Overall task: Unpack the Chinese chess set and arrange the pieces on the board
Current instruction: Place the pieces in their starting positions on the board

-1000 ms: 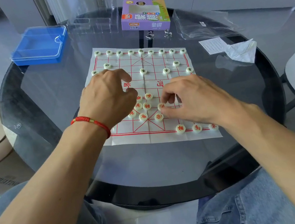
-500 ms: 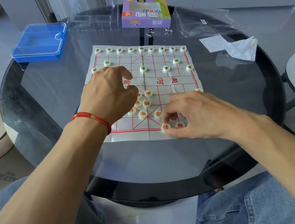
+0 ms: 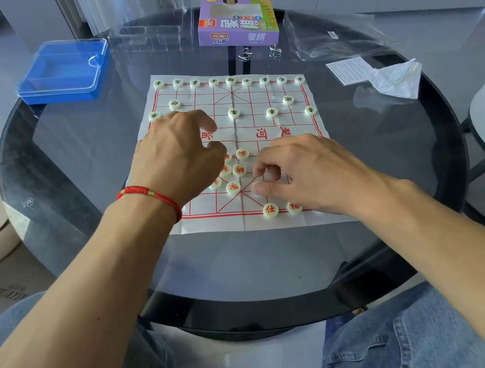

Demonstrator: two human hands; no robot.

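1. At the far left of the glass table (image 3: 76,167) a blue plastic case (image 3: 64,72) with a clear lid lies near the rim, well apart from both hands.
2. The left hand (image 3: 177,159), with a red cord bracelet (image 3: 152,196) on its wrist, hovers over the left half of the paper board (image 3: 260,128), fingers loosely curled and the thumb out toward the middle; whether it holds anything under the palm cannot be told.
3. Just right of that hand a loose cluster of red-marked pieces (image 3: 234,174) lies on the near half of the board, between the two hands.
4. Along the far edge the green-marked pieces (image 3: 229,81) stand in a row, with a few more one and two lines nearer.
5. The right hand (image 3: 314,174) sits low over the near right part of the board, thumb and forefinger pinching a single piece (image 3: 256,186) beside the cluster.
6. Two red pieces (image 3: 270,210) rest on the near line just below that hand.
7. Beyond the board stands the purple box (image 3: 236,16); to the right lie a clear plastic bag (image 3: 328,35) and a folded paper slip (image 3: 349,70).
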